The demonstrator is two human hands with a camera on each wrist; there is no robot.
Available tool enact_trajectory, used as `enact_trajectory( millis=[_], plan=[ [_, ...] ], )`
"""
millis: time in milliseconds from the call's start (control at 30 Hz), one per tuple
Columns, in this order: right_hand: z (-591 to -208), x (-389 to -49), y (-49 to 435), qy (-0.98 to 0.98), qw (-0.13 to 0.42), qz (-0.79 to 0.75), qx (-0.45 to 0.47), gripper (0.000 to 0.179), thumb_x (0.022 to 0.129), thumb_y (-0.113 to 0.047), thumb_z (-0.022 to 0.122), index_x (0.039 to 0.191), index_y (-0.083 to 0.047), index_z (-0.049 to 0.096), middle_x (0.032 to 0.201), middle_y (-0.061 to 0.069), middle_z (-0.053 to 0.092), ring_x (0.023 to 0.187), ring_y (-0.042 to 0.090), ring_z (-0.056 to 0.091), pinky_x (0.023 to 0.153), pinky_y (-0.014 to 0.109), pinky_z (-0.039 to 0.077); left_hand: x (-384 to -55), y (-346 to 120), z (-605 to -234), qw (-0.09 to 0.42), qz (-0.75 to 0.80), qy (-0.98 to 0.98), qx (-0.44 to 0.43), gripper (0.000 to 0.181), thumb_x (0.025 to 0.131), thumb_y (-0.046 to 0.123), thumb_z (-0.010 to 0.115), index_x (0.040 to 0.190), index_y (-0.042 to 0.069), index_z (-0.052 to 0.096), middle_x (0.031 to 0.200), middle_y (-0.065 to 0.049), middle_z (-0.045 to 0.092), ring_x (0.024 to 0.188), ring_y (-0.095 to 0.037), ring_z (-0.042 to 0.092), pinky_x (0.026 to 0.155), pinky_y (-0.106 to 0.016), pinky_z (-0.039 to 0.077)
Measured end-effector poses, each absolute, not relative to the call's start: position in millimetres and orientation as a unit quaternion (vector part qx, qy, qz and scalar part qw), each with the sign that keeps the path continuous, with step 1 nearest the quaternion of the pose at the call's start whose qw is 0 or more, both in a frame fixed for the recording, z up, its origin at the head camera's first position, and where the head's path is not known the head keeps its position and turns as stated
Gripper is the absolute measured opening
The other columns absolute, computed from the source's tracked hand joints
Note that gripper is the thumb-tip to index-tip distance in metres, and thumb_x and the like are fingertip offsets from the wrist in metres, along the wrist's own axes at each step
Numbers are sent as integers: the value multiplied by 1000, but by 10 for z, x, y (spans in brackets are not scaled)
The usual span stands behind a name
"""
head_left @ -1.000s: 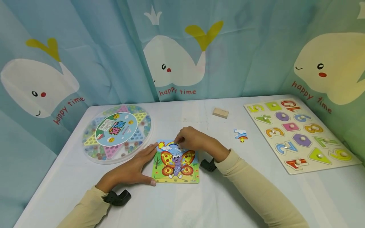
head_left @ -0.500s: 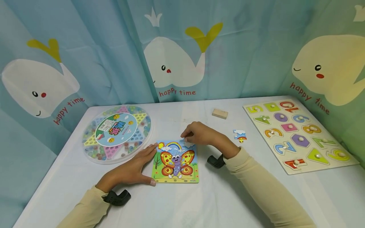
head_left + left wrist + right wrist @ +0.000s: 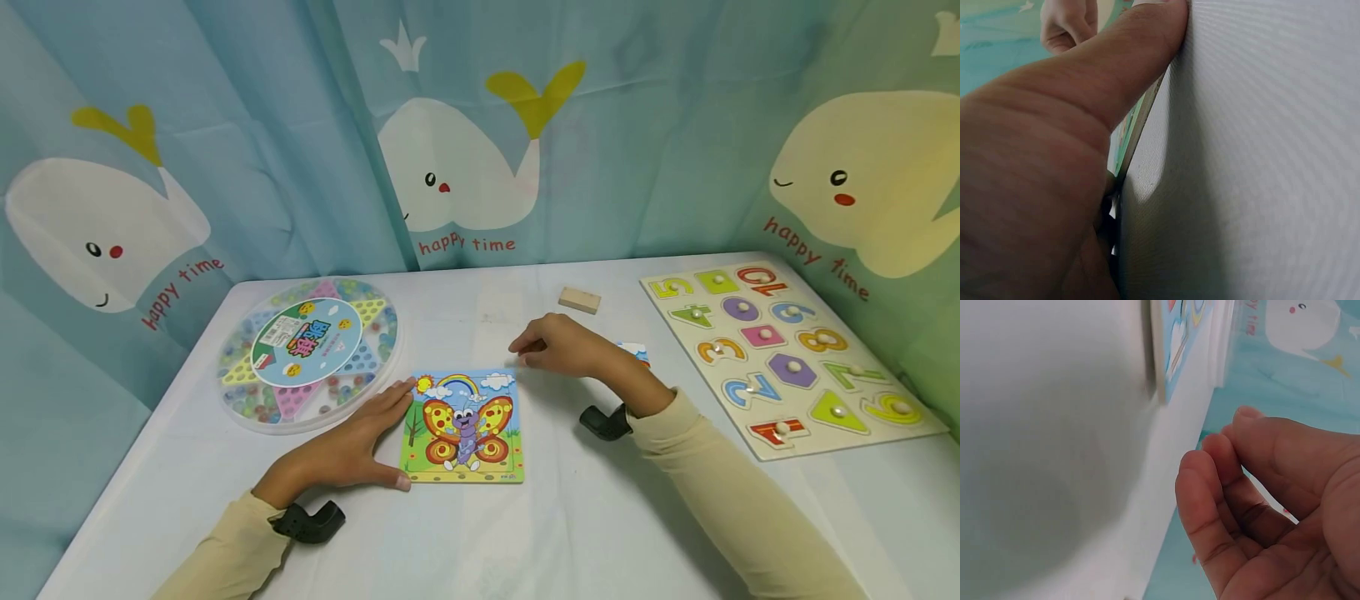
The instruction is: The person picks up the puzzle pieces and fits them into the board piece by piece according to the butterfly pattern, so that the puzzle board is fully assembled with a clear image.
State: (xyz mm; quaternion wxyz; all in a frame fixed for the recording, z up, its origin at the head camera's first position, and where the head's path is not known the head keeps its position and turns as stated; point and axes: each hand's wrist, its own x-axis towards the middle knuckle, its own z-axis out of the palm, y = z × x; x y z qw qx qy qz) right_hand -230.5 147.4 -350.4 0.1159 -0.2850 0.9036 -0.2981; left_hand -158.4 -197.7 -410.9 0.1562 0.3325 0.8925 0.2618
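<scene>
A square butterfly jigsaw puzzle [image 3: 463,425] lies flat on the white table. My left hand [image 3: 341,450] rests along its left side, the fingers reaching the upper left edge and the thumb at the lower left corner. In the left wrist view the thumb [image 3: 1116,62] lies against the board's edge. Just beyond the puzzle's upper right corner is my right hand [image 3: 558,346], its fingers loosely bent. The right wrist view shows nothing in that hand [image 3: 1260,500]. Behind the right wrist, a small loose puzzle piece [image 3: 637,352] is partly hidden.
A round Chinese checkers set [image 3: 255,400] with marbles stands left of the puzzle. On the right lies a number-and-shape peg board [image 3: 750,392]. A small wooden block [image 3: 580,299] sits toward the back. A whale-print curtain [image 3: 630,192] surrounds the table's far side.
My right hand has left the puzzle's top and moved right, uncovering the rainbow and then the cloud at the upper right corner. It now partly covers the loose piece. The left hand stays put.
</scene>
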Motion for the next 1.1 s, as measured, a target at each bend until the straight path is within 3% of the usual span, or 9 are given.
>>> enact_trajectory(
  millis=[600,1100],
  plan=[
    [-3433,-2280,2003,922,90,-302,-226,21,91,-3,66,109,5,71,100,8,70,86,19,62,73,32,51,-1590,-1966,-4101,158,262,892,333,118,72,63,76,155,5,17,163,2,0,147,-23,-1,115,-50,11],
    [-3466,-2202,2414,927,79,-301,-209,26,89,-1,66,113,8,67,102,14,70,95,28,64,76,36,51,-1591,-1979,-4116,157,259,894,332,117,72,65,74,155,6,17,163,2,0,148,-23,-1,115,-50,11]
  ],
)
